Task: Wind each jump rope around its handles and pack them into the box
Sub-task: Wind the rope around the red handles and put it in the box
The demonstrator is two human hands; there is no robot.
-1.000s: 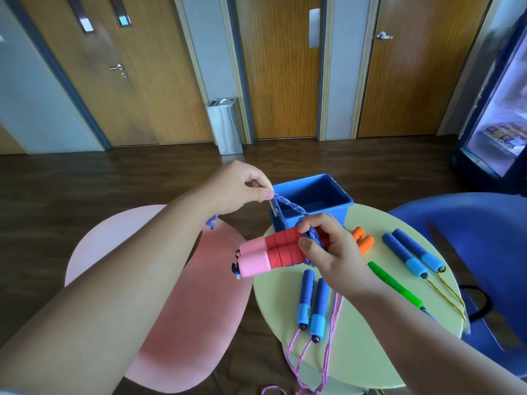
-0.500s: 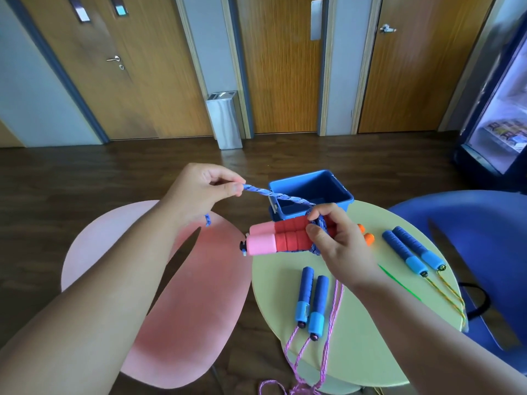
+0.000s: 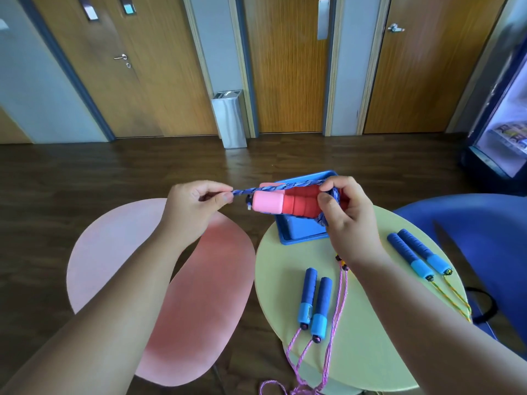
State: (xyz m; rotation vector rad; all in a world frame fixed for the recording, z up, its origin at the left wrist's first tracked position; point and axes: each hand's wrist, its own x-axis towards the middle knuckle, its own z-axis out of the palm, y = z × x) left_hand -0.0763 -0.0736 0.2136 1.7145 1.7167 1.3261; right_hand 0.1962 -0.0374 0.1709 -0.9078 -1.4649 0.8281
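Head view, left hand (image 3: 196,208) pinching rope (image 3: 285,186), right hand (image 3: 349,220) gripping handles (image 3: 288,204)

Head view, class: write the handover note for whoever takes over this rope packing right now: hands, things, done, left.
Left hand pinches the blue cord, pulled taut.
Right hand grips the red-and-pink handles above the blue box.
Done: cord partly wound round them.
To do: finish winding, pack it; then the pink-cord rope and yellow-cord rope, both unwound on the table.

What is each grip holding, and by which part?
The right grip holds the paired red-and-pink handles around their rope-wrapped end; the left grip pinches the blue rope stretched taut from them.
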